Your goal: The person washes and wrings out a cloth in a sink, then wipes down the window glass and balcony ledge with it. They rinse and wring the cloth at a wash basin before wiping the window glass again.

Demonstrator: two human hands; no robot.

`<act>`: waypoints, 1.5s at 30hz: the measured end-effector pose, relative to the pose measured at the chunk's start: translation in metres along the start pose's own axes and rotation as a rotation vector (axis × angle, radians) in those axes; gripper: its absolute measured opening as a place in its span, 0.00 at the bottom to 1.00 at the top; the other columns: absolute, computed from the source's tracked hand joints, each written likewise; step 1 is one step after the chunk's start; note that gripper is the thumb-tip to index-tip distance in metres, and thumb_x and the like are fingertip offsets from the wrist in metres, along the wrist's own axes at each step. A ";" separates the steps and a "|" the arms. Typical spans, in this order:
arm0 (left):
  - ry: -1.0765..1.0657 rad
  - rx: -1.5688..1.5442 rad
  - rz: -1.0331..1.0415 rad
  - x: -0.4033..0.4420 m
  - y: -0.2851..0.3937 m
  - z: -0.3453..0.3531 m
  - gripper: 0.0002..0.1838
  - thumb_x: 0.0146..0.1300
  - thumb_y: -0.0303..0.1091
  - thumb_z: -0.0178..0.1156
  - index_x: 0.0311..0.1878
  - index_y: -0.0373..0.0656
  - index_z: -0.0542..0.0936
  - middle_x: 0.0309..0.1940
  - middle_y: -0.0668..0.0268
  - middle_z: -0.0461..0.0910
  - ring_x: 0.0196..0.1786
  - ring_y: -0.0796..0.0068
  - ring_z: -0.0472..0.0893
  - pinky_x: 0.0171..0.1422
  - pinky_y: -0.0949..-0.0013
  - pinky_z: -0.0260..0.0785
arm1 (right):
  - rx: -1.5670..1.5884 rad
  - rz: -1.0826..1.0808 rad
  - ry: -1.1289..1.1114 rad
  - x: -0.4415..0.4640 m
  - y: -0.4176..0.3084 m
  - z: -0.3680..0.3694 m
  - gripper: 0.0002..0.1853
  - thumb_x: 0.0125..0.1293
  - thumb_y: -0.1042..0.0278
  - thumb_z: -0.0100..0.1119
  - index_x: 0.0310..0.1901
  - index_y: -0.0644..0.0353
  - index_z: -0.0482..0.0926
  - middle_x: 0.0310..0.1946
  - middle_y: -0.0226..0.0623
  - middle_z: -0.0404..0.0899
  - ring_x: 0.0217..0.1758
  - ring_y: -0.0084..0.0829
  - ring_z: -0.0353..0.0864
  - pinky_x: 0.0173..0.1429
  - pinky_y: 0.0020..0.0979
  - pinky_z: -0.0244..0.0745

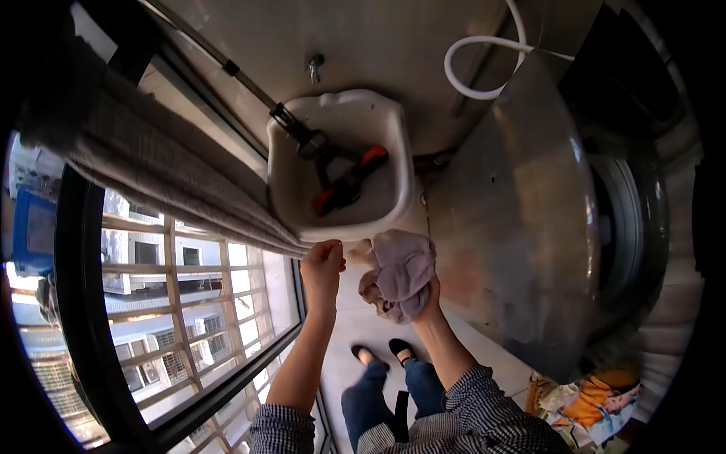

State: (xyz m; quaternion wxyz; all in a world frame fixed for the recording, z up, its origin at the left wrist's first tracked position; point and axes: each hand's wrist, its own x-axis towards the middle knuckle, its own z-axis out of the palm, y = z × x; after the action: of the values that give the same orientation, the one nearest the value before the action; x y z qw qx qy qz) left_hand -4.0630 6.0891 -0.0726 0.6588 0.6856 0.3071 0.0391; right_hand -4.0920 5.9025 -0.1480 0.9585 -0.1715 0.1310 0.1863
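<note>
A bundle of crumpled mauve-grey cloth (pixel 402 271) rests in my right hand (pixel 431 301), whose fingers are mostly hidden behind it. My left hand (pixel 324 261) is closed, fingers curled together, near the lower end of the hanging grey curtain (pixel 197 178) and left of the cloth. Whatever it pinches, if anything, is too small to make out. Both hands are just in front of the white sink (pixel 411 181). Inside the sink lies a black and red cleaning head (pixel 350 181) on a long pole.
A tap (pixel 314 68) is on the wall above the sink. To the right stands a front-loading washing machine (pixel 514 204), with a white hose (pixel 452 68) behind. Colourful cloths (pixel 590 405) are piled at the lower right. A barred window (pixel 174 295) is on the left.
</note>
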 end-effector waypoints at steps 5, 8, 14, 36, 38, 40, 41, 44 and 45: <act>0.016 0.311 0.095 0.069 -0.014 0.025 0.08 0.53 0.28 0.60 0.36 0.36 0.79 0.21 0.64 0.78 0.19 0.77 0.77 0.20 0.74 0.68 | 0.006 -0.056 0.113 0.051 -0.021 0.035 0.30 0.67 0.49 0.46 0.64 0.60 0.63 0.61 0.41 0.67 0.64 0.39 0.67 0.68 0.41 0.64; -0.181 0.106 -0.206 0.130 -0.053 0.034 0.16 0.55 0.34 0.54 0.46 0.39 0.79 0.31 0.64 0.81 0.31 0.76 0.81 0.30 0.70 0.74 | -0.060 -0.065 0.145 0.103 -0.017 0.054 0.30 0.66 0.48 0.47 0.65 0.59 0.62 0.62 0.41 0.67 0.65 0.39 0.67 0.68 0.41 0.64; -0.387 -0.709 -0.624 0.176 0.006 0.067 0.21 0.64 0.39 0.58 0.57 0.40 0.72 0.48 0.64 0.78 0.50 0.68 0.78 0.54 0.65 0.71 | -0.433 0.050 0.311 0.207 -0.012 0.091 0.30 0.66 0.50 0.49 0.64 0.59 0.64 0.61 0.39 0.69 0.63 0.35 0.68 0.66 0.34 0.64; -0.145 0.557 0.063 0.378 0.025 0.105 0.26 0.42 0.32 0.66 0.48 0.40 0.74 0.43 0.52 0.79 0.48 0.51 0.78 0.51 0.56 0.70 | -2.203 -0.755 -0.320 0.430 -0.067 0.250 0.12 0.54 0.71 0.57 0.42 0.62 0.76 0.33 0.41 0.81 0.37 0.43 0.80 0.40 0.42 0.75; -0.087 0.624 0.103 0.384 0.011 0.105 0.24 0.39 0.31 0.66 0.45 0.38 0.75 0.39 0.51 0.80 0.46 0.50 0.79 0.51 0.56 0.71 | -2.283 -0.650 -0.388 0.433 -0.085 0.255 0.15 0.57 0.68 0.59 0.47 0.56 0.78 0.35 0.38 0.82 0.37 0.41 0.81 0.39 0.41 0.76; -0.111 0.602 0.052 0.384 0.016 0.104 0.25 0.38 0.33 0.68 0.44 0.37 0.75 0.38 0.50 0.80 0.45 0.49 0.79 0.51 0.57 0.70 | -2.315 -0.603 -0.432 0.438 -0.091 0.260 0.14 0.58 0.67 0.59 0.47 0.54 0.79 0.34 0.36 0.83 0.36 0.40 0.81 0.38 0.40 0.76; -0.125 0.593 0.026 0.379 0.031 0.102 0.26 0.37 0.34 0.68 0.44 0.36 0.75 0.38 0.50 0.80 0.45 0.50 0.79 0.51 0.58 0.70 | -2.311 -0.593 -0.438 0.440 -0.093 0.260 0.13 0.58 0.66 0.59 0.46 0.54 0.80 0.34 0.36 0.83 0.36 0.39 0.82 0.37 0.39 0.76; -0.069 0.583 -0.090 0.372 0.036 0.100 0.27 0.37 0.36 0.70 0.43 0.33 0.75 0.37 0.50 0.80 0.44 0.54 0.80 0.50 0.60 0.70 | -2.215 -0.660 -0.423 0.439 -0.089 0.246 0.13 0.60 0.68 0.58 0.48 0.54 0.78 0.35 0.37 0.82 0.35 0.40 0.82 0.36 0.37 0.76; -0.033 0.579 -0.130 0.372 0.035 0.100 0.27 0.38 0.36 0.71 0.42 0.32 0.75 0.37 0.50 0.80 0.44 0.56 0.80 0.49 0.61 0.71 | -2.171 -0.705 -0.412 0.439 -0.087 0.240 0.13 0.60 0.69 0.57 0.48 0.54 0.78 0.35 0.38 0.82 0.35 0.40 0.82 0.35 0.36 0.76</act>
State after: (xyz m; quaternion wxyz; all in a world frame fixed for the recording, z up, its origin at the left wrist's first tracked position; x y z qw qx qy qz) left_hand -3.7035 6.1785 -0.1833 0.4419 0.8245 0.3381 -0.1033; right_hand -3.6188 6.0545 -0.0442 0.3090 -0.8972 -0.3112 -0.0522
